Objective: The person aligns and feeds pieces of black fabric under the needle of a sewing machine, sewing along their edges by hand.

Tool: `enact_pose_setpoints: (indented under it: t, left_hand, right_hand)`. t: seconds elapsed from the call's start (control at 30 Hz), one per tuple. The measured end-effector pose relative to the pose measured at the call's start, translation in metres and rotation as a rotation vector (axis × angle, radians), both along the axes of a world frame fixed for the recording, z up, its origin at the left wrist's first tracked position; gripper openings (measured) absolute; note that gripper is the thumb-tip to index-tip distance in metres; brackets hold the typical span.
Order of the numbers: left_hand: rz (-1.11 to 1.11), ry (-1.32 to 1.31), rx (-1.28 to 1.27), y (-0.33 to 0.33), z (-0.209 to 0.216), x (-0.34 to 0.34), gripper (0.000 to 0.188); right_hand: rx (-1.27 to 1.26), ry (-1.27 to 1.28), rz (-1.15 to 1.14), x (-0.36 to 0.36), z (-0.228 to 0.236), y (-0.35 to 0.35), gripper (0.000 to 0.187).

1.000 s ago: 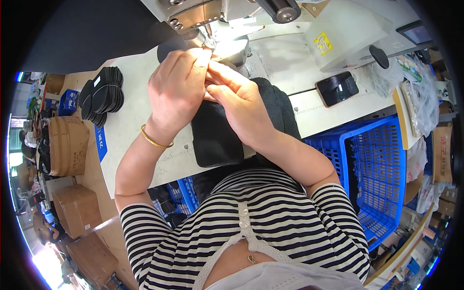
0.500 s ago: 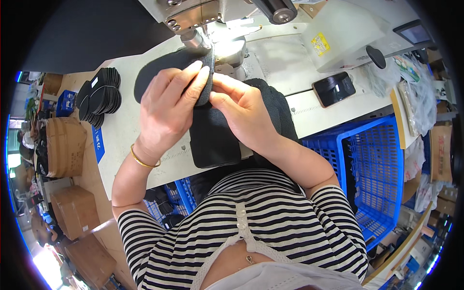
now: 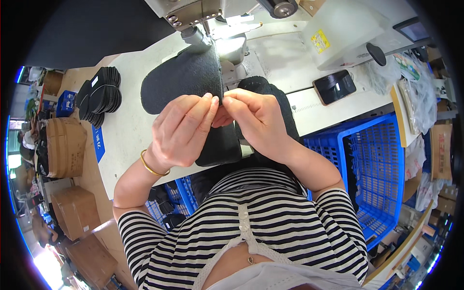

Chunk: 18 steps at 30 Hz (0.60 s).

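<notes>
Black fabric piece (image 3: 186,72), 1: spread over the white table (image 3: 130,140), its far corner under the sewing machine (image 3: 193,14) head. Left hand (image 3: 182,128), 1: pinched the piece's near right edge between thumb and fingers. Right hand (image 3: 258,118), 1: pinched the same edge, just beside the left. Banded black bundle (image 3: 104,92), 1: lay at left. Phone (image 3: 334,87), 1: lay at right.

Blue strip (image 3: 99,145) w/ white lettering on L edge of surface (image 3: 126,137); yellow printed lbl (image 3: 319,42) on pale housing (image 3: 350,31).
</notes>
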<state>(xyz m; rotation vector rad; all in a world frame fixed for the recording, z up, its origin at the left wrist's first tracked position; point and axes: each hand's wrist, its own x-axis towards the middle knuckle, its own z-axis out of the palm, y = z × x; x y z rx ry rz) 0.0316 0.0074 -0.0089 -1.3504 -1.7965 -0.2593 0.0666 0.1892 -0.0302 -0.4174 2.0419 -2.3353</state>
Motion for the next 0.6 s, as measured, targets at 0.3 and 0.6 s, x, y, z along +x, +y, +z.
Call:
enact_pose_setpoints:
  t: [0.3, 0.6]
  left_hand:
    - [0.177, 0.019, 0.104, 0.007, -0.009, 0.003, 0.035]
    - [0.130, 0.042, 0.192, 0.012, -0.012, -0.023, 0.036]
  right_hand:
    - [0.029, -0.021, -0.121, -0.003, 0.004, -0.003, 0.022]
    - [-0.100, -0.038, -0.093, -0.029, 0.007, 0.000, 0.023]
